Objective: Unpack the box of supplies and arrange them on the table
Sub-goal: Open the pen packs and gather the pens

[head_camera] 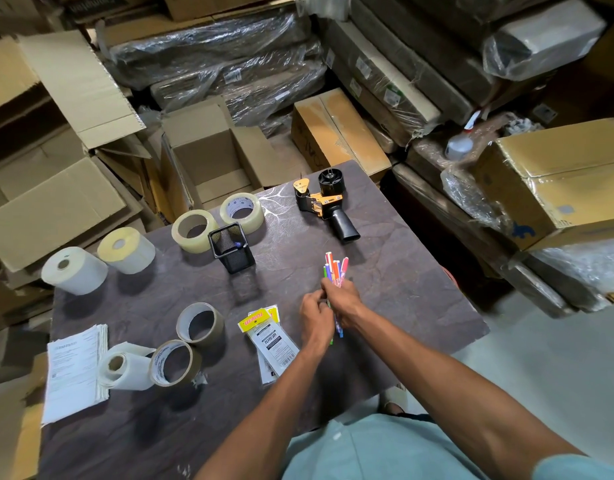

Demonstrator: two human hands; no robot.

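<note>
Gathering a bundle of coloured pens [336,271] at the centre right of the frame, the right hand [340,299] clenched round their middle, seemingly to square them before dropping them into the mesh pen holder [231,247] up and left on the surface [402,289]. The left hand [316,320] pinched their lower ends, fingers curled. Empty packets [270,337] lay just beside.
</note>
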